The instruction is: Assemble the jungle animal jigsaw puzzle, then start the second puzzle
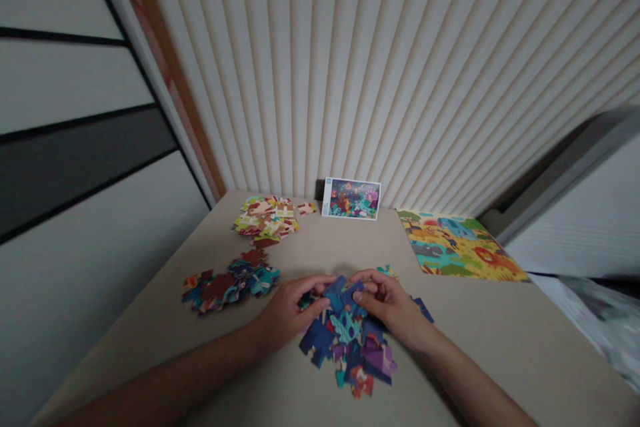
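Near the middle of the table, my left hand [297, 307] pinches a blue puzzle piece [335, 293] between thumb and fingers. Close beside it, my right hand [385, 300] grips another blue puzzle piece [353, 296]. The two pieces are side by side; whether their edges touch cannot be made out. Both hands are over the upper part of a loose pile of blue, purple and teal pieces [377, 357], which they partly hide. A picture card [354, 199] showing a colourful scene stands upright at the back of the table.
A pile of dark red and teal pieces [217, 287] lies on the left. Behind it are yellow, green and pink pieces [265, 217]. An assembled animal puzzle [457, 247] lies at the right back of the table [345, 243]. Pleated blinds rise behind.
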`<state>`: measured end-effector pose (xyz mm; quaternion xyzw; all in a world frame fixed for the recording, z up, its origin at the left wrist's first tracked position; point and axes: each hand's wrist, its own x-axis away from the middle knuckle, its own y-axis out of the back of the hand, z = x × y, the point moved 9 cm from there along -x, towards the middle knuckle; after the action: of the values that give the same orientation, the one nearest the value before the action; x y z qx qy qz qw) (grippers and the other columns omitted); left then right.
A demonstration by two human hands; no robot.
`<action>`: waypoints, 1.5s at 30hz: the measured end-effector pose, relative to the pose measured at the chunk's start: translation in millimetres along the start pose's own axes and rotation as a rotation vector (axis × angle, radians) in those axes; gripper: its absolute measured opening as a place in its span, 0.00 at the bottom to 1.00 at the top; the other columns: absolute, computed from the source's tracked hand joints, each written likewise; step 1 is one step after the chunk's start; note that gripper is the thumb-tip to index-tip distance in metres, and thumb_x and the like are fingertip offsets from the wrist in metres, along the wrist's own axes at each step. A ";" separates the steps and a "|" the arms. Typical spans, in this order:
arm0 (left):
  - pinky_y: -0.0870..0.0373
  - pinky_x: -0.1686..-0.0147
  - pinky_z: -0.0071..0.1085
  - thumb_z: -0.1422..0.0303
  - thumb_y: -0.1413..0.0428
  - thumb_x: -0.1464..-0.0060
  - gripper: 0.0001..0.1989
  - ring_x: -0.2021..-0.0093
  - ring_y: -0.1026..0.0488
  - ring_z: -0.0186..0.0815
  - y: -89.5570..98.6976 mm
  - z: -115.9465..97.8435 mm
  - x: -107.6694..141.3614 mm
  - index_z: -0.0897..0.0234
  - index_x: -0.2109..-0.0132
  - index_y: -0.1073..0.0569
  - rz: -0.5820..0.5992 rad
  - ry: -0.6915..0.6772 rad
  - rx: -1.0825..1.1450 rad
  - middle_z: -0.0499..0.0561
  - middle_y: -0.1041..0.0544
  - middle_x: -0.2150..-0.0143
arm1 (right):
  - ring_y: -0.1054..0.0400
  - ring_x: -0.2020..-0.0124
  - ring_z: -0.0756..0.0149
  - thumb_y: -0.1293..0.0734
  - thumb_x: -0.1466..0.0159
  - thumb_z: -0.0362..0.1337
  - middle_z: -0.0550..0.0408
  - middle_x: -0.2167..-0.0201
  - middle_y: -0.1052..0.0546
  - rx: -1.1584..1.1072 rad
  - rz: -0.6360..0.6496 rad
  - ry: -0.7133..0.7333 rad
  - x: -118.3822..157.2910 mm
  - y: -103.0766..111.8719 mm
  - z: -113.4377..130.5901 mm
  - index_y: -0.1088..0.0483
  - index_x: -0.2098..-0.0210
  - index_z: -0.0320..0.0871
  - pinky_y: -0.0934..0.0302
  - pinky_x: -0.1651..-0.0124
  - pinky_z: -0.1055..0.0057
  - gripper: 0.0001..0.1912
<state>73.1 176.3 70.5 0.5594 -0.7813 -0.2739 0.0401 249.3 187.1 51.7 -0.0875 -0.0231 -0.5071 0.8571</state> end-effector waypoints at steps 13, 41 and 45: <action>0.28 0.49 0.34 0.66 0.49 0.31 0.19 0.52 0.22 0.39 2.7 3.4 -2.6 0.58 0.36 0.28 -0.018 -0.053 -0.125 0.53 0.19 0.50 | 0.29 0.47 0.52 0.29 0.32 0.47 0.47 0.50 0.20 0.933 -0.101 0.279 4.0 19.8 34.5 0.21 0.49 0.49 0.39 0.43 0.56 0.15; 0.33 0.49 0.42 0.72 0.50 0.31 0.11 0.51 0.27 0.41 -7.7 -24.0 11.6 0.59 0.50 0.24 0.037 -0.415 -0.515 0.53 0.22 0.53 | 0.23 0.62 0.56 0.30 0.35 0.45 0.44 0.65 0.16 1.227 -0.758 -0.124 -53.7 176.5 36.2 0.19 0.64 0.42 0.39 0.63 0.68 0.13; 0.32 0.48 0.41 0.72 0.49 0.32 0.10 0.51 0.27 0.40 -8.0 -24.9 11.1 0.59 0.51 0.23 0.044 -0.408 -0.536 0.53 0.22 0.53 | 0.25 0.62 0.57 0.30 0.35 0.47 0.44 0.65 0.18 1.261 -0.759 -0.086 -52.7 170.2 41.9 0.20 0.61 0.41 0.39 0.61 0.68 0.15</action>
<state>85.0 155.0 85.1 0.4458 -0.6854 -0.5747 0.0345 374.5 320.0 64.6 0.4161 -0.3725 -0.6554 0.5084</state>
